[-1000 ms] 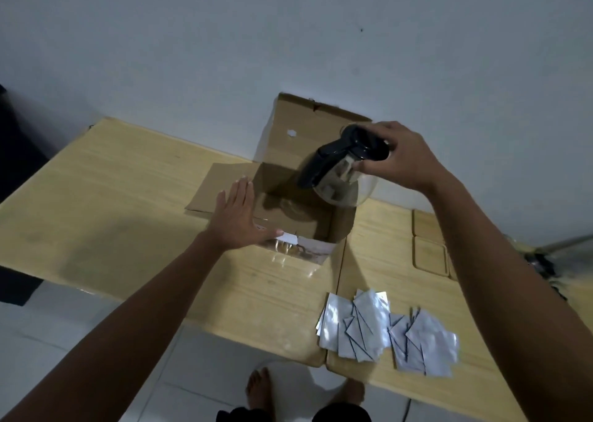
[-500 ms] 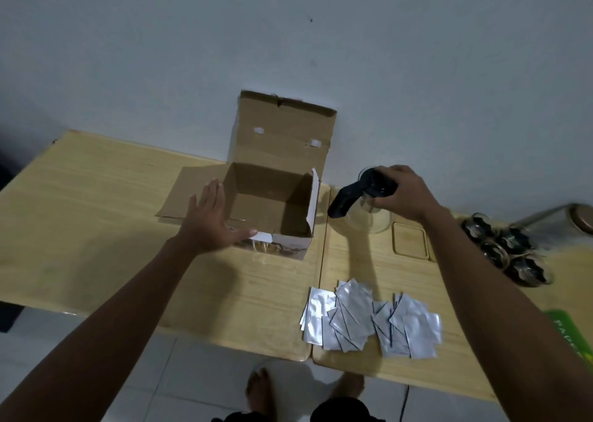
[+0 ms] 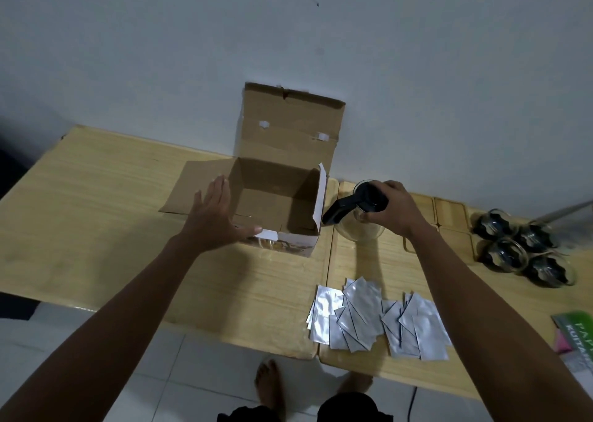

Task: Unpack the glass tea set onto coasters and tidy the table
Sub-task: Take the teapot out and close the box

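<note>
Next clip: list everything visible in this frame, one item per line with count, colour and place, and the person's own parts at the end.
Cardboard box: one, brown, open, table centre against the wall.
Glass teapot: one, clear with black lid and handle, right of the box.
Wooden coasters: several, light wood, behind and right of the teapot.
Glass cups: four, clear with dark interiors, clustered far right.
Foil sachets: a pile, silver, near table edge.
Green packet: one, right edge, cropped.
Table: light wood.
Left hand: flat on the box's front edge.
Right hand: grips the teapot's top.
Feet: two, bare, on the floor.
</note>
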